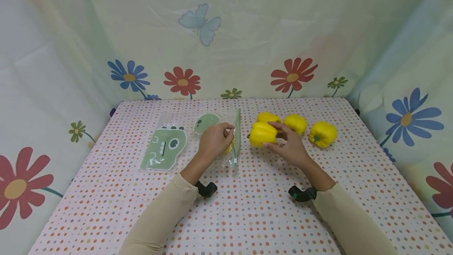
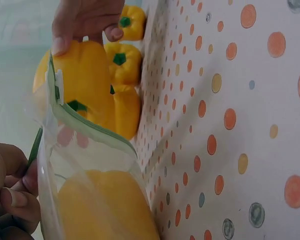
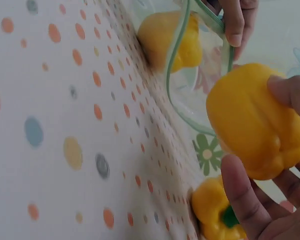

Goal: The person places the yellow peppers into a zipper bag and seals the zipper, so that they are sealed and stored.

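Observation:
My right hand (image 1: 291, 148) grips a yellow bell pepper (image 1: 263, 134) by its right end, stem pointing left, just off the bag's mouth. My left hand (image 1: 214, 140) pinches the upper edge of a clear zip bag with a green rim (image 1: 237, 137), and in the right wrist view the mouth (image 3: 171, 75) gapes open. Inside the bag lies another yellow pepper (image 2: 107, 207), seen through the plastic in the left wrist view. Thumb and fingers of my right hand (image 3: 275, 205) lie around the held pepper (image 3: 257, 120).
Behind and right of the held pepper are three more yellow peppers, one at the back (image 1: 267, 117), one beside it (image 1: 295, 123) and one farther right (image 1: 323, 133). A flat bag with a green monster print (image 1: 165, 148) lies on the left of the dotted tablecloth (image 1: 226, 215).

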### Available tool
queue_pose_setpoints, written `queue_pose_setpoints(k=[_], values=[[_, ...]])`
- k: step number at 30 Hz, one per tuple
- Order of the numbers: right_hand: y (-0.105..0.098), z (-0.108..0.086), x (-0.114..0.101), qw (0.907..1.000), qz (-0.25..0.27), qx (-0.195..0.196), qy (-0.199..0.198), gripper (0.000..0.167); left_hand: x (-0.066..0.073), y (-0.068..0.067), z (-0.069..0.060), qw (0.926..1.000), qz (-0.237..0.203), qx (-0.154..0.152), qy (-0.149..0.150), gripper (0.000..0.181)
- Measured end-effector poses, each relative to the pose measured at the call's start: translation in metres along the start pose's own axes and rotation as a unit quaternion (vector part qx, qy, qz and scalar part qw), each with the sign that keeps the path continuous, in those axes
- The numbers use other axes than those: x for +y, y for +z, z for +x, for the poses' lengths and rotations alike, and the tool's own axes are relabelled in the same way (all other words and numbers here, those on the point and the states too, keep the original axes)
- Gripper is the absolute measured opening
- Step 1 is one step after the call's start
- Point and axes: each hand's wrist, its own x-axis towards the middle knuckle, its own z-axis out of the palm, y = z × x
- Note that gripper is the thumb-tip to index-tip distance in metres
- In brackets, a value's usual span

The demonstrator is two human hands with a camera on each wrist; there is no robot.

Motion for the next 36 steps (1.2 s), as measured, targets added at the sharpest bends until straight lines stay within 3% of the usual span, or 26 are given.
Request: queue_pose_setpoints(k=[8,21,27,36], values=[[0.019,0.016,-0.008,0.9987,0.019,0.003,0.048,0.075,0.000,0.002,-0.002,1.0000,0.004,-0.002,-0.004,0.024],[0.046,0.037,-0.008,0.9976,0.051,-0.007,0.047,0.077,0.005,-0.002,-0.002,0.9999,0.005,-0.008,-0.011,0.024],[0.053,0.041,-0.008,0.9960,0.061,-0.014,0.064,0.075,0.005,-0.002,-0.002,0.9997,0.009,-0.017,-0.017,0.025],[0.063,0.047,-0.011,0.9957,0.072,-0.013,0.058,0.076,0.006,-0.003,-0.002,0.9997,0.013,-0.014,-0.012,0.024]])
